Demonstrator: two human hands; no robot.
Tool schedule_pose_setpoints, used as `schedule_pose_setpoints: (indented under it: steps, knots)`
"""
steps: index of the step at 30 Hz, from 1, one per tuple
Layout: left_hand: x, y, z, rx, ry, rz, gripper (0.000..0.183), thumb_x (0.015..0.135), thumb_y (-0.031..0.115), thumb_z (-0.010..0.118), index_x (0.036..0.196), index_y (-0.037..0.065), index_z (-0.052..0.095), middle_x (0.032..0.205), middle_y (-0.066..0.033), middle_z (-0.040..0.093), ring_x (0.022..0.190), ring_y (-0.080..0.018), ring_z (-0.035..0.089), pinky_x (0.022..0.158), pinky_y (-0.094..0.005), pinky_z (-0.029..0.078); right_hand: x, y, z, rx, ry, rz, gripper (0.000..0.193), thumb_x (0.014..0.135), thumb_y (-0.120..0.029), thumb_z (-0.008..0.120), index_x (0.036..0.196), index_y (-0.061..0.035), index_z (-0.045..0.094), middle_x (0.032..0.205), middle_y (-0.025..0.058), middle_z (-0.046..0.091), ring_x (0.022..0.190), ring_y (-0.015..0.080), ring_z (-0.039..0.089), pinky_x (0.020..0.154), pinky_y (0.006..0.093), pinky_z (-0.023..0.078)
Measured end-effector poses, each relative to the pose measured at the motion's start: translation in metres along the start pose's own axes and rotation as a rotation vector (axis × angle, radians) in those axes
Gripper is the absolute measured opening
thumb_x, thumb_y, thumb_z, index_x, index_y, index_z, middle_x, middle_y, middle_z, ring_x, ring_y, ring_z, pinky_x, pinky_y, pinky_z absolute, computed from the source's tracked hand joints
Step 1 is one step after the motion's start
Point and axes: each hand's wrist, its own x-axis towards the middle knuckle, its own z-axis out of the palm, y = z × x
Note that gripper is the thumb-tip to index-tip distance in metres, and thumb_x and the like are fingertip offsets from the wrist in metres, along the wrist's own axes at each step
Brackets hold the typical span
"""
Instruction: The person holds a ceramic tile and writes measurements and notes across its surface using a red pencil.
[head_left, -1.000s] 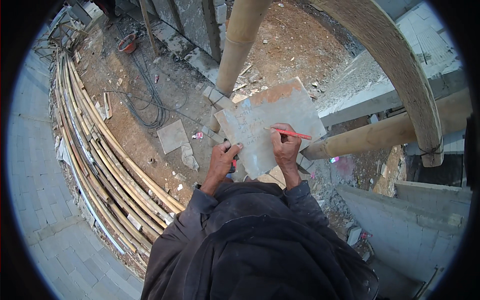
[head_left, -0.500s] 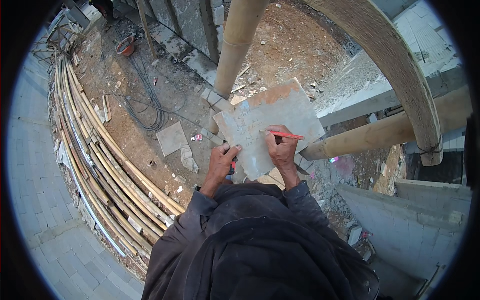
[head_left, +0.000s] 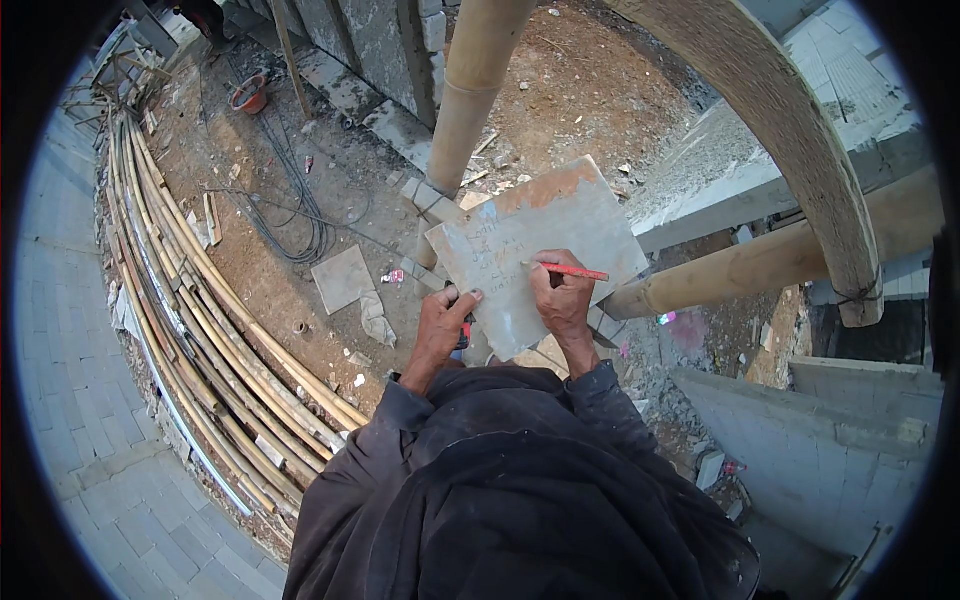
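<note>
A flat grey board (head_left: pixel 600 225), stained rusty brown along its far edge, lies tilted in front of me with several handwritten pencil-like marks on it. My right hand (head_left: pixel 562 300) is closed around a red pencil (head_left: pixel 575 271), its tip pointing left at the board's face, fingers resting near the middle. At the board's left edge, my left hand (head_left: pixel 440 325) has its thumb on the surface. Its fingers curl round a small black-and-red tool (head_left: pixel 465 332), mostly hidden by the hand, so its kind is unclear.
Upright bamboo (head_left: pixel 475 90) rises behind the board, and a horizontal bamboo pole (head_left: pixel 740 270) extends right. A curved wooden beam (head_left: pixel 800 120) arches overhead. Long bamboo poles (head_left: pixel 220 330) lie left. Black cable (head_left: pixel 315 235), a square tile (head_left: pixel 343 278) and an orange bucket (head_left: pixel 250 97) sit on the dirt.
</note>
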Motion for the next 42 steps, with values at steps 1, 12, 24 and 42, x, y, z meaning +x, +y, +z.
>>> schedule_pose_setpoints:
  steps: [1,12,24,42]
  knots:
    - [0.000,0.000,-0.001,0.016,-0.001,-0.003,0.031,0.100,0.023,0.071,0.105,-0.006,0.077,0.089,-0.0007,0.073,0.079,-0.0058,0.060,0.071,-0.0254,0.047,-0.002,0.000,0.000,0.006,-0.027,-0.001,0.007,0.089,0.000,0.068,0.095,-0.0009,0.072,0.087,0.0089,0.072,0.068,0.0151,0.064,0.061,0.0307,0.050]
    - [0.003,-0.010,-0.001,-0.004,0.009,0.038,0.030,0.099,0.025,0.071,0.099,-0.005,0.076,0.082,0.0024,0.068,0.072,-0.0043,0.053,0.064,-0.0259,0.041,0.000,-0.002,0.001,0.068,0.040,0.077,0.007,0.095,-0.002,0.069,0.101,0.0006,0.071,0.077,-0.0030,0.063,0.068,0.0032,0.054,0.059,0.0232,0.044]
    - [0.002,-0.007,-0.002,0.006,0.002,0.011,0.033,0.099,0.025,0.071,0.105,-0.008,0.075,0.090,-0.0019,0.073,0.078,-0.0065,0.060,0.070,-0.0269,0.047,0.001,0.005,0.004,-0.006,0.076,0.075,0.007,0.091,-0.005,0.070,0.097,-0.0013,0.072,0.079,0.0065,0.068,0.065,0.0124,0.061,0.059,0.0309,0.049]
    - [0.007,-0.019,-0.007,-0.015,0.017,0.038,0.027,0.098,0.025,0.073,0.100,-0.002,0.076,0.084,0.0015,0.070,0.070,-0.0037,0.056,0.062,-0.0234,0.041,0.055,0.015,0.003,0.280,0.066,0.243,0.007,0.098,-0.006,0.068,0.101,-0.0008,0.071,0.072,-0.0028,0.062,0.060,0.0045,0.054,0.054,0.0234,0.041]
